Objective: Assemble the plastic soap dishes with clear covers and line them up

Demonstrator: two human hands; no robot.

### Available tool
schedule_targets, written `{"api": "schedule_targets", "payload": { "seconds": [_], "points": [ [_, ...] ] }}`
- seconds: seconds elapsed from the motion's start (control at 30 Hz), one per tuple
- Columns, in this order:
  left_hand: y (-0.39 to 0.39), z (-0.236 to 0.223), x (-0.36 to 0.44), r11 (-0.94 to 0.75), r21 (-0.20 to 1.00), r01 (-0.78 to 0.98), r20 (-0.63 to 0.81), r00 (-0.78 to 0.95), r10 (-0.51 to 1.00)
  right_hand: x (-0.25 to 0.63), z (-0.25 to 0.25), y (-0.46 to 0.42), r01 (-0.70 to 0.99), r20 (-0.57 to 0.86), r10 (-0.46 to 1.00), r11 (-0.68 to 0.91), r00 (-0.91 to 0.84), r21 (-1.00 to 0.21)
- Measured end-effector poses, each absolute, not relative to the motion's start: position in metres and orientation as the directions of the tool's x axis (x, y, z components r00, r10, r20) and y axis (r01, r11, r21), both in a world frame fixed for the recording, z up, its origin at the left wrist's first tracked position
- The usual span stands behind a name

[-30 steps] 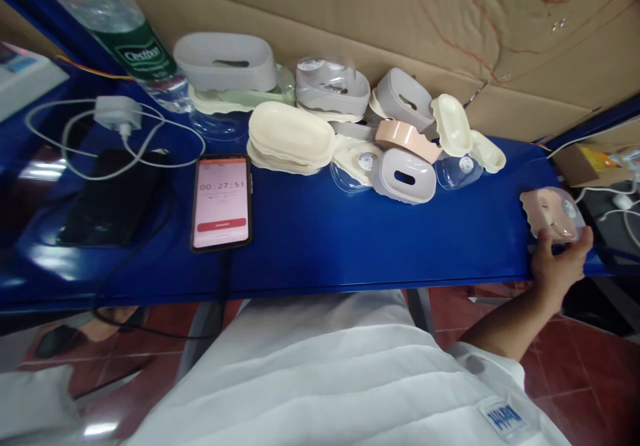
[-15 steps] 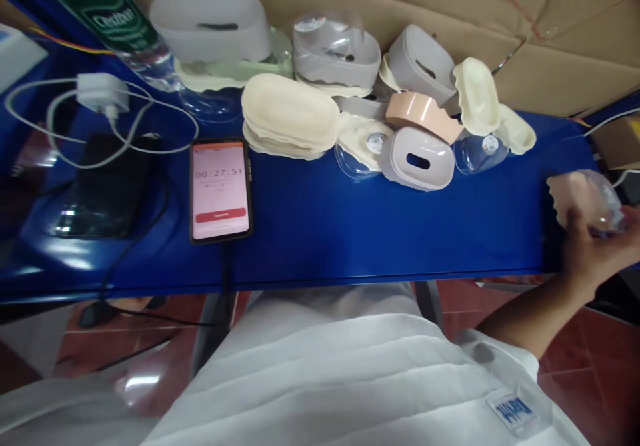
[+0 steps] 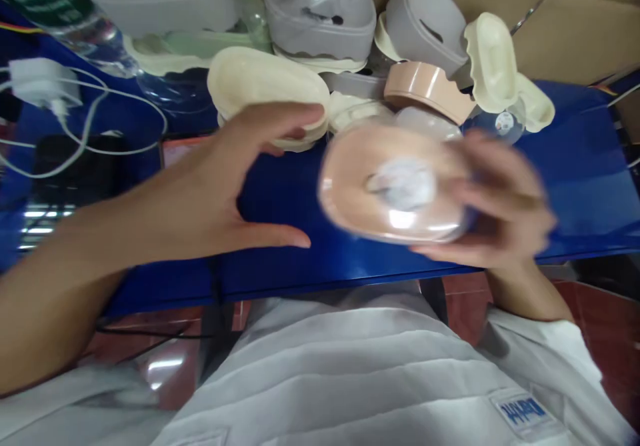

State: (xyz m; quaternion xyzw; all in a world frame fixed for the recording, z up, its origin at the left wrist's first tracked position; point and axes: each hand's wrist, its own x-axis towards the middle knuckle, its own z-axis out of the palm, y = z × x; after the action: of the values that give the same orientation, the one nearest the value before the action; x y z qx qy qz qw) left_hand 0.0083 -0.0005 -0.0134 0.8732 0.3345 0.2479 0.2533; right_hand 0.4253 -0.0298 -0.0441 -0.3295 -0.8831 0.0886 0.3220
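Observation:
My right hand [image 3: 505, 203] grips a peach plastic case with a clear lid [image 3: 350, 179], which is blurred by motion. A round white sticker [image 3: 407, 183] shows on its top. To the left, my left hand [image 3: 215, 186] is open, thumb and fingers spread toward the case but apart from it. Behind its fingers lies a stack of cream oval trays [image 3: 265, 83]. Just beyond the held case are a peach wavy-edged ring [image 3: 427, 89] and a pale piece that is mostly covered.
Several grey oval covers [image 3: 320, 26] stand along the cardboard at the back. Cream trays [image 3: 493, 59] lean at the back right. On the left are a bottle [image 3: 65, 13], a white charger [image 3: 45, 83] with cable, and a phone [image 3: 180, 149] partly behind my left hand.
My right hand has brought the peach case from the far right of the table to the middle. My left hand has come into view from the left, and the view has shifted closer.

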Motion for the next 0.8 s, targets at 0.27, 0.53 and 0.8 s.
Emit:
{"api": "schedule_targets", "payload": {
  "seconds": [0.27, 0.53, 0.8],
  "points": [
    [-0.014, -0.044, 0.020, -0.627, 0.622, 0.469, 0.107, 0.742, 0.662, 0.348, -0.057, -0.010, 0.356, 0.502, 0.495, 0.866, -0.709, -0.352],
    [-0.016, -0.065, 0.028, -0.643, 0.577, 0.504, 0.133, 0.719, 0.682, 0.359, -0.051, 0.007, 0.244, 0.496, 0.537, 0.807, -0.683, -0.538],
    [-0.020, -0.068, 0.032, -0.601, 0.568, 0.562, 0.131, 0.659, 0.740, 0.357, -0.063, 0.001, 0.246, 0.611, 0.440, 0.893, -0.658, -0.378]
  ]
}}
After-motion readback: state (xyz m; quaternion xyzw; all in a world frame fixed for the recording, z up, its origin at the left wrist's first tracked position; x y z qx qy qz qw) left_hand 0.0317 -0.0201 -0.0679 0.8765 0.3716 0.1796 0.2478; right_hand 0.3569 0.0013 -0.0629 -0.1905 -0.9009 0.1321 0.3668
